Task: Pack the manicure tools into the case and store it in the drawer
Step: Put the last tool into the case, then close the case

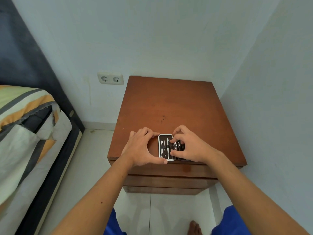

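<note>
Left hand (142,148): curved in a wide C, index fingertip at the case's far left corner, thumb tip at its near left corner — bracing the left half. Right hand (188,146): fingers bent down over the right half, fingertips pressing on tools there; whether anything is pinched cannot be told.

Manicure case (166,147): lying open and flat near the front edge of the nightstand (169,102); 2 halves side by side, silver rim, dark lining. Left half showing about 3 slim silver tools (165,146) standing parallel under a dark strap; right half mostly hidden.

Nightstand: brown wood, drawer fronts (166,181) below — shut. Bed (25,133) to the left; double wall socket (110,78) behind.
</note>
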Demonstrator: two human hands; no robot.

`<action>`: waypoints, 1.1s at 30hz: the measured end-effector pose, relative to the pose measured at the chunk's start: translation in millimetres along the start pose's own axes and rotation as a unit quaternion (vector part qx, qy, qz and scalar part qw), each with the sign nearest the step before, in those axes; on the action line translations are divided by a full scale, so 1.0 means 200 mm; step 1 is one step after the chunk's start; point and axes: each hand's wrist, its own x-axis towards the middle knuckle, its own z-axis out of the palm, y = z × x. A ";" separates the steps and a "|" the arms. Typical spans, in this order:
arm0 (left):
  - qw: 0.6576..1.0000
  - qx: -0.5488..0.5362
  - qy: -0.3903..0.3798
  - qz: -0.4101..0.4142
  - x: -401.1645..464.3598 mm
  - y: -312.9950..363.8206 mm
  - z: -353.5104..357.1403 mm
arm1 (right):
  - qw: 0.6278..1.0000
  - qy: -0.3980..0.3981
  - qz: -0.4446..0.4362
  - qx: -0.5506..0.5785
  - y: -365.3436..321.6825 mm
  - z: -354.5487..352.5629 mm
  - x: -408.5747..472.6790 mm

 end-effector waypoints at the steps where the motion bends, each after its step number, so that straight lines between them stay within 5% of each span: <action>1: 1.000 -0.002 0.002 -0.001 0.00 0.00 0.00 | 1.000 0.003 -0.001 0.004 0.00 0.00 0.00; 12: 1.000 -0.003 0.001 0.002 0.00 -0.01 0.00 | 0.980 0.169 0.089 0.055 0.17 -0.03 -0.06; 33: 0.989 -0.107 0.094 -0.024 0.04 -0.07 0.06 | 0.978 0.150 0.092 0.115 0.21 0.01 -0.26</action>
